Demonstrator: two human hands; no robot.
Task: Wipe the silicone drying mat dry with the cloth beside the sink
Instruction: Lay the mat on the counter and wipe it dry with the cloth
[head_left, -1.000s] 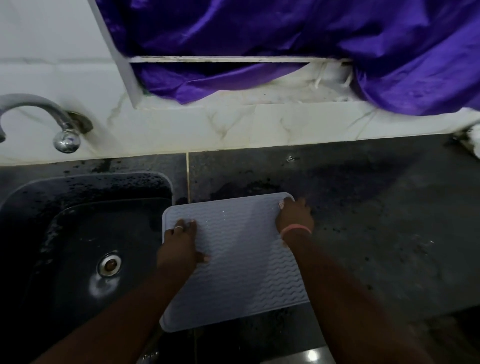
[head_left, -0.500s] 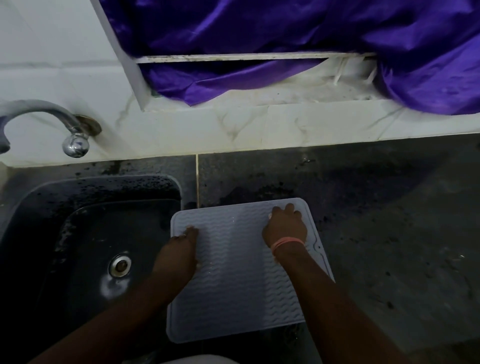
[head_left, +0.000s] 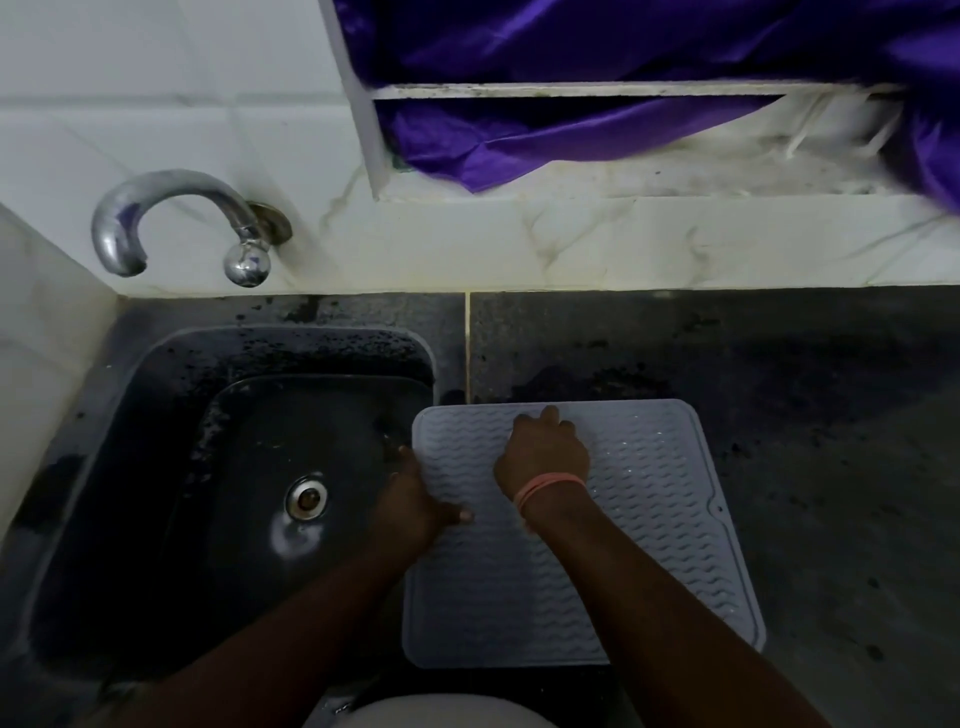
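Observation:
A pale grey silicone drying mat with a wavy ribbed surface lies flat on the dark counter, just right of the sink. Small water droplets glint on its right half. My left hand grips the mat's left edge, thumb on top and fingers at the sink side. My right hand, with a pink band at the wrist, rests on the mat's far part with fingers curled at the far edge. No cloth is in view.
A dark sink with a round drain lies to the left, under a curved chrome tap on the white tiled wall. Purple fabric hangs over a white sill behind. A pale rounded object shows at the bottom edge.
The view has swung left, showing more sink. My right hand slid from the mat's far right corner toward the middle of the far edge. My left hand moved out to the left edge.

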